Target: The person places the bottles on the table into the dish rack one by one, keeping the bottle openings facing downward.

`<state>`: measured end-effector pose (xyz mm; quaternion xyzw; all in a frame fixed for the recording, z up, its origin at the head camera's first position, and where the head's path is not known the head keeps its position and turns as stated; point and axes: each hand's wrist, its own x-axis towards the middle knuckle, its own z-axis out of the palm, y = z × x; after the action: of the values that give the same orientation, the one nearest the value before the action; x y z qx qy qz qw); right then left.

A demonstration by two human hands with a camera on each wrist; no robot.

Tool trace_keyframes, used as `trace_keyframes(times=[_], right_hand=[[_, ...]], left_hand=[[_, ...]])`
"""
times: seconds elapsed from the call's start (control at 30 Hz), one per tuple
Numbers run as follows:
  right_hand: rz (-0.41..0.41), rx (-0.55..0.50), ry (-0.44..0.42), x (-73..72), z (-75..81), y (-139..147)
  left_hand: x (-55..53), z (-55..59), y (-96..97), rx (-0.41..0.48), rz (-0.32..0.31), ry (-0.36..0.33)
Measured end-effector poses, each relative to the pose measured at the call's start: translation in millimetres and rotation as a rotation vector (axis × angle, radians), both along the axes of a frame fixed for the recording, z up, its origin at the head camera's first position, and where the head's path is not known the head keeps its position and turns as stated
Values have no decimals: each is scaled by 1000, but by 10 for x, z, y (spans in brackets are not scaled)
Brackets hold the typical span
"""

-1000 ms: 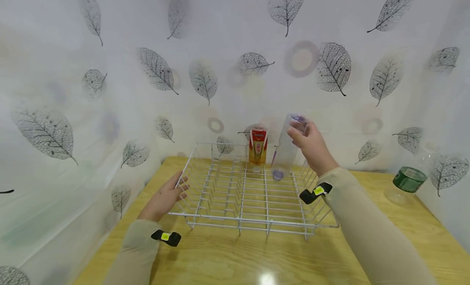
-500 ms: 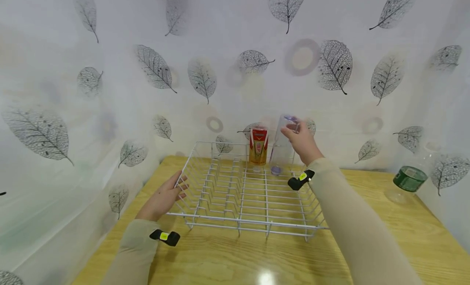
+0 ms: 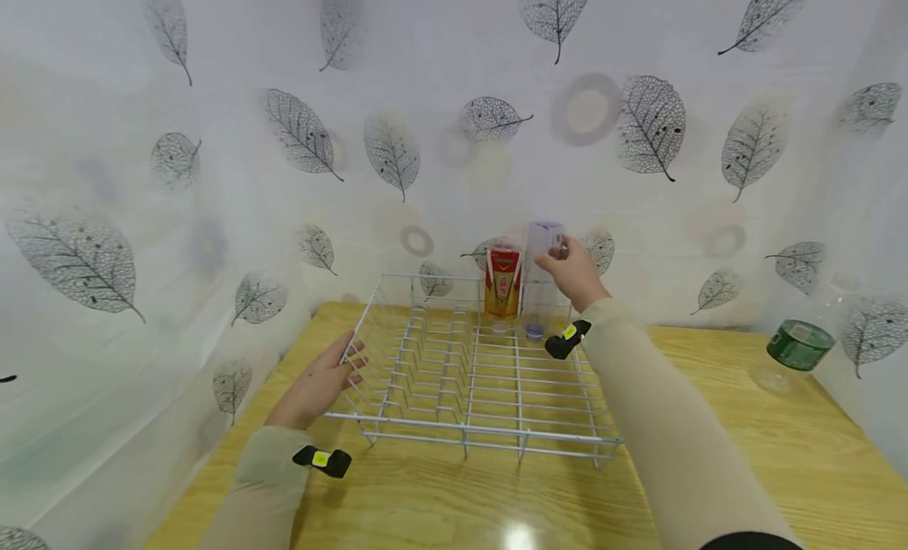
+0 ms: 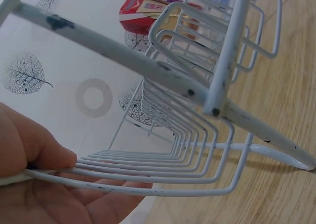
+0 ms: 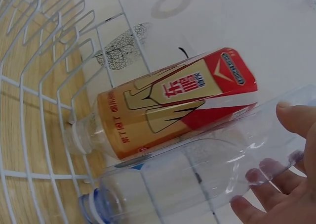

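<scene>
My left hand [image 3: 315, 384] grips the left rim of a white wire dish rack [image 3: 464, 426]. In the left wrist view the thumb lies over the rim wire, with the fingers beneath it. My right hand [image 3: 578, 276] holds a clear plastic bottle [image 3: 539, 298] near its base, thumb on one side and fingertips on the other. This bottle stands upside down in the rack's back part, its blue-purple neck end [image 5: 96, 206] by the wires. Close beside it on the left is another upturned bottle [image 3: 502, 286] with a red and gold label.
A clear bottle with a green label [image 3: 800, 345] stands upright on the wooden table [image 3: 426, 503] at the right. Behind the table hangs a leaf-patterned white curtain [image 3: 454, 172]. Rows of upright prongs [image 3: 397, 369] fill the rack's left half.
My right hand has moved left with the clear bottle, which has gone from tilted to nearly upright beside the labelled bottle. My left hand has stayed on the rack's rim.
</scene>
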<state>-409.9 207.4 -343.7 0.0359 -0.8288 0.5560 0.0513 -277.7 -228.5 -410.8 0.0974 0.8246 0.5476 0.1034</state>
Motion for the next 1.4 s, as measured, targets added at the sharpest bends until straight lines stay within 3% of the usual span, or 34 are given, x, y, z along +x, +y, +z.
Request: trace_keyframes(times=[0.27, 0.77, 1.0, 1.4], right_hand=[[-35, -37, 27, -61, -143, -44], [-51, -25, 26, 0, -177, 25], [-22, -43, 6, 131, -79, 63], [-7, -8, 65, 365, 98, 248]], left_hand=[[5, 8, 6, -10, 5, 9], [17, 4, 63, 5, 12, 20], [3, -27, 43, 4, 13, 12], [26, -22, 30, -15, 20, 20]])
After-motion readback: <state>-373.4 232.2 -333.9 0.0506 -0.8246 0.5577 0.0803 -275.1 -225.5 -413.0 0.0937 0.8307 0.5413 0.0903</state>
